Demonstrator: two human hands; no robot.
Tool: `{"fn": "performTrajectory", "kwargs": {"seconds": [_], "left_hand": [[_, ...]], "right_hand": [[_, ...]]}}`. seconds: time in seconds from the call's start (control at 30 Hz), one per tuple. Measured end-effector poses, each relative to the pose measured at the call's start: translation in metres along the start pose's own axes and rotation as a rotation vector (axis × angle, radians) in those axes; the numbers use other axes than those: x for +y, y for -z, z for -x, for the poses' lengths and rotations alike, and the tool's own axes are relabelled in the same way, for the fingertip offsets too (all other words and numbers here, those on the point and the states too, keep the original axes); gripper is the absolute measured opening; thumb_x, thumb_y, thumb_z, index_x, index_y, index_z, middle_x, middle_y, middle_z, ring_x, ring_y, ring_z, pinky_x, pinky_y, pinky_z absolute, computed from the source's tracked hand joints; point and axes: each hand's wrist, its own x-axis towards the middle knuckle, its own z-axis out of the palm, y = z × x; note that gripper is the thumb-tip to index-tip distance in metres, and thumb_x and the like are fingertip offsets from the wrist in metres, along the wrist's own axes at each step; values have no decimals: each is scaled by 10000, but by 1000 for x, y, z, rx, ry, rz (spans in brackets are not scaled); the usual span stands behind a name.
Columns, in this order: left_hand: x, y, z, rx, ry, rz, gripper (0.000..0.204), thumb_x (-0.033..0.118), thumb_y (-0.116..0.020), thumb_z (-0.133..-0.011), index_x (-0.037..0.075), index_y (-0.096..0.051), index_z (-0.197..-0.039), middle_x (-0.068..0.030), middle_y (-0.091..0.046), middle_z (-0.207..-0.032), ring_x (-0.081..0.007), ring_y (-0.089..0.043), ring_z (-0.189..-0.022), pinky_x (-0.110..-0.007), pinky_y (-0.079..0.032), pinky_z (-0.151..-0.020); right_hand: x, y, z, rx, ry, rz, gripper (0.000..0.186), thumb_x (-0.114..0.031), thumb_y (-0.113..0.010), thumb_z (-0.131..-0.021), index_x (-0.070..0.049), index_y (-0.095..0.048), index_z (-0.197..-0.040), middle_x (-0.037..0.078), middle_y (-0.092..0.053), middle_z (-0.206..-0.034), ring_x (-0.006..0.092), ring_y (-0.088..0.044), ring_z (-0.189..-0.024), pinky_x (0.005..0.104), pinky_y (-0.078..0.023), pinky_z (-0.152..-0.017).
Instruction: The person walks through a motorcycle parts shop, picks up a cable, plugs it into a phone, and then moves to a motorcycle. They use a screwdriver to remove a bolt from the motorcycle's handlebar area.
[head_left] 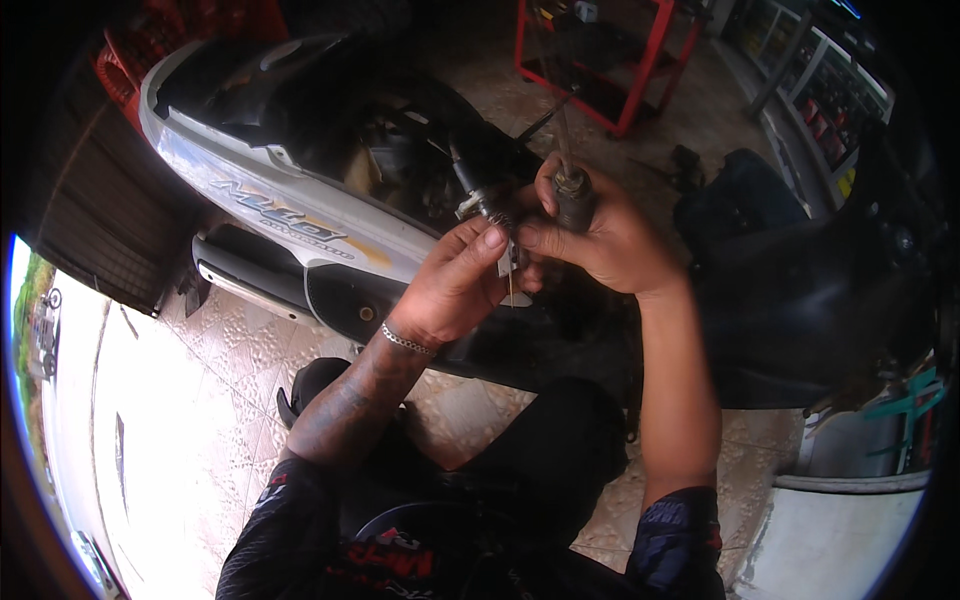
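My left hand pinches a small metal carburetor throttle slide between thumb and fingers. A thin needle points down from it, and a cable with a black rubber boot rises from its upper end. My right hand is closed around a dirty grey screwdriver whose shaft points up and away. The right thumb and fingertips also meet the slide, close against the left fingers. Both hands are above the open middle of a white and black motorbike; fingers hide part of the slide.
A red tool trolley stands at the far side. Glass display cases line the far right. Dark seat-like bulk lies right of my forearm. My knees are below the bike, over the patterned tile floor.
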Motion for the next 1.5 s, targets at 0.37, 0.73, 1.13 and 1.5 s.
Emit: {"fn": "performTrajectory", "kwargs": {"seconds": [0.37, 0.73, 1.13, 1.5], "left_hand": [[-1, 17, -6, -47, -39, 34, 445, 426, -464, -1033, 28, -558, -1208, -48, -575, -964, -157, -532, -844, -330, -451, -790], [-10, 3, -7, 22, -26, 46, 454, 456, -396, -1046, 75, -536, -1249, -30, -528, -980, -167, -522, -890, -373, -466, -842], [-13, -6, 1, 46, 0, 37, 431, 455, -411, -1044, 87, -532, -1232, -23, -510, -954, -158, -510, -875, -364, -469, -831], [-21, -9, 3, 53, 7, 0, 419, 453, -434, -1038, 90, -527, -1224, -27, -500, -966, -160, -509, -878, -353, -460, -820]], "right_hand": [[-38, -32, 110, 443, -429, -168, 286, -285, -599, -989, -42, -574, -1138, -3, -545, -769, 27, -444, -622, 199, -365, -552], [-63, -69, 176, 407, -459, 336, 351, -120, -550, -982, 7, -571, -1309, 175, -672, -1159, 254, -664, -1017, 347, -497, -883], [-79, -84, 179, 424, -329, 693, 384, -72, -608, -920, -8, -590, -1298, 188, -671, -1025, 330, -676, -923, 369, -529, -793], [-98, -90, 176, 432, -350, 836, 437, -68, -643, -881, -30, -592, -1313, 156, -639, -891, 302, -664, -751, 368, -522, -644]]}}
